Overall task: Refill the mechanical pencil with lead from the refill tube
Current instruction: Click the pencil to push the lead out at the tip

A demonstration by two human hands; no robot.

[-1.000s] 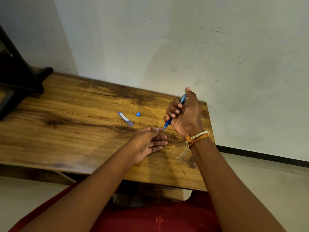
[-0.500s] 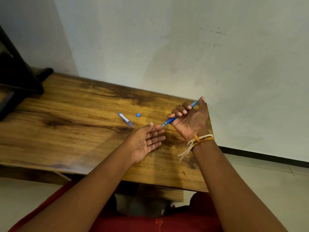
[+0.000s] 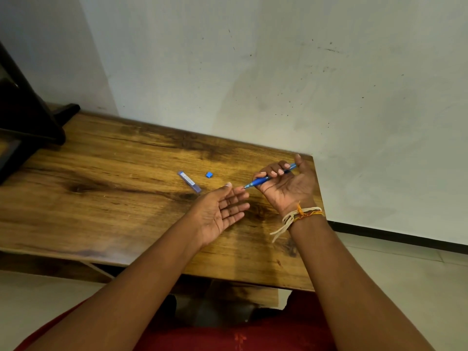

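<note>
A: How far along does the refill look?

B: Early or midway, I'd judge. The right hand curls its fingers round the blue mechanical pencil, tip pointing toward nine o'clock and nearly touching a fingertip of the left hand. That left hand lies palm up with straight, relaxed fingers and holds nothing that I can make out.

A: And the lead?

B: The refill tube lies flat on the wooden table, at about ten o'clock from the left hand and well apart from the pencil. A small blue cap sits just beside it, toward three o'clock; whether it belongs to the tube or the pencil, I cannot tell.

A: Anything inside the tube?

B: Too small to tell. No loose lead shows anywhere, so loading a lead and closing up both seem still to be done.
</note>
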